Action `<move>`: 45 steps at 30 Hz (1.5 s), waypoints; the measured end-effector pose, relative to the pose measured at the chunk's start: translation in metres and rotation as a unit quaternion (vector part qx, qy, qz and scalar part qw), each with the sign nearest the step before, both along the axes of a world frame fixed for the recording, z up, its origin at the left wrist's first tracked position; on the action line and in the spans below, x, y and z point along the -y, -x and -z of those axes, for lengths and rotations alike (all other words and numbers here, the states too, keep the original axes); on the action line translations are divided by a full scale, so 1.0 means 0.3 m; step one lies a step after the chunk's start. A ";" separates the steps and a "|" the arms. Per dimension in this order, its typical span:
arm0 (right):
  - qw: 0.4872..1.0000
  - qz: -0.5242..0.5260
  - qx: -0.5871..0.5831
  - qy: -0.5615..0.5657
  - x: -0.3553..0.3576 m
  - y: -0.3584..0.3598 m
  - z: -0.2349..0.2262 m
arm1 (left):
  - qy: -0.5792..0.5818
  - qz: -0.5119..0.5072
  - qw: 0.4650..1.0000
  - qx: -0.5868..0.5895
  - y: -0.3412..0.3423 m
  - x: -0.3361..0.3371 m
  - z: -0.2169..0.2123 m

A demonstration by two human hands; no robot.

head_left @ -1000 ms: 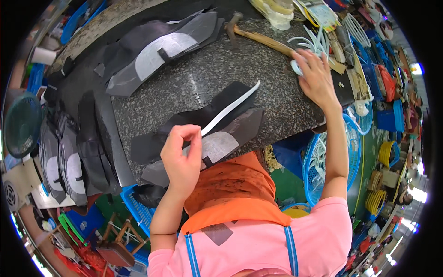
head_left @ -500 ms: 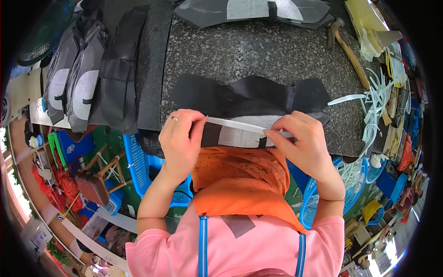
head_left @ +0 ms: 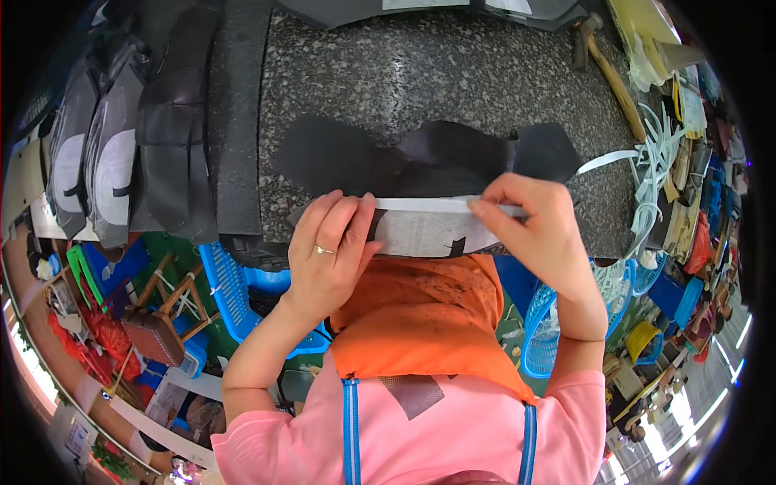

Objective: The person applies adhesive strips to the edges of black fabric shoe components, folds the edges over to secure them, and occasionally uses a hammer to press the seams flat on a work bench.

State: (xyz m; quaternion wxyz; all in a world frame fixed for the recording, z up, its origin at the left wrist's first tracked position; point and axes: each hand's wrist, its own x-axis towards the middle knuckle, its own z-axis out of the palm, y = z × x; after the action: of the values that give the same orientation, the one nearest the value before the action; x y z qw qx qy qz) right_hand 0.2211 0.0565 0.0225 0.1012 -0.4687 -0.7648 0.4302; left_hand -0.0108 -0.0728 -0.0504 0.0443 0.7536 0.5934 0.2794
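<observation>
A narrow white strip (head_left: 424,204) lies along the upper edge of a dark piece with a pale grey patch (head_left: 432,232) at the table's front edge. My left hand (head_left: 327,250), with a ring on one finger, presses its fingertips down at the strip's left end; its thumb stands apart. At the other end, my right hand (head_left: 537,230) pinches the strip between thumb and fingers. Just beyond the strip is a black leather-like piece (head_left: 453,158) with a wavy upper edge. My right hand covers part of the patched piece.
A hammer (head_left: 618,89) rests at the table's right, beside a bundle of pale strips (head_left: 659,178) hanging over the edge. Stacked dark pieces (head_left: 113,162) lie on the left. Another patched piece (head_left: 347,10) is at the back. Blue baskets (head_left: 226,283) stand below the table.
The strip has gone from slanting in the air to lying along the patched piece's edge. My left hand has changed from pinching its end to pressing with fingertips. The view has shifted slightly.
</observation>
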 end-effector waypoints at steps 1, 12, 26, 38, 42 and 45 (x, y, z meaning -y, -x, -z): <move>1.000 0.012 0.018 0.008 -0.012 -0.001 0.000 | 0.001 0.003 1.000 0.004 0.003 0.000 0.007; 0.994 -0.024 0.055 -0.087 0.005 -0.093 0.003 | 0.001 0.115 0.991 0.068 -0.199 -0.057 -0.005; 0.912 -0.107 0.245 -0.311 -0.076 -0.197 0.043 | 0.033 0.125 0.989 0.072 -0.177 -0.114 -0.069; 0.952 -0.169 0.094 -0.236 -0.086 0.142 -0.003 | -0.004 -0.012 0.988 0.155 -0.060 0.006 -0.009; 0.938 -0.237 -0.010 -0.254 0.003 0.152 -0.007 | -0.073 -0.054 0.993 -0.072 -0.027 0.062 0.073; 0.933 -0.247 -0.116 -0.234 0.142 0.113 0.080 | -0.066 0.000 0.998 -0.021 -0.010 0.062 0.079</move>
State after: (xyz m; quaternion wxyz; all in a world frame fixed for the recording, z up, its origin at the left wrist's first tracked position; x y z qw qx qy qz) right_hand 0.1871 0.0140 -0.0016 0.1866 -0.1752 -0.9185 0.3014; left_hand -0.0078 -0.0914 -0.0741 -0.0181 0.7606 0.5745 0.3018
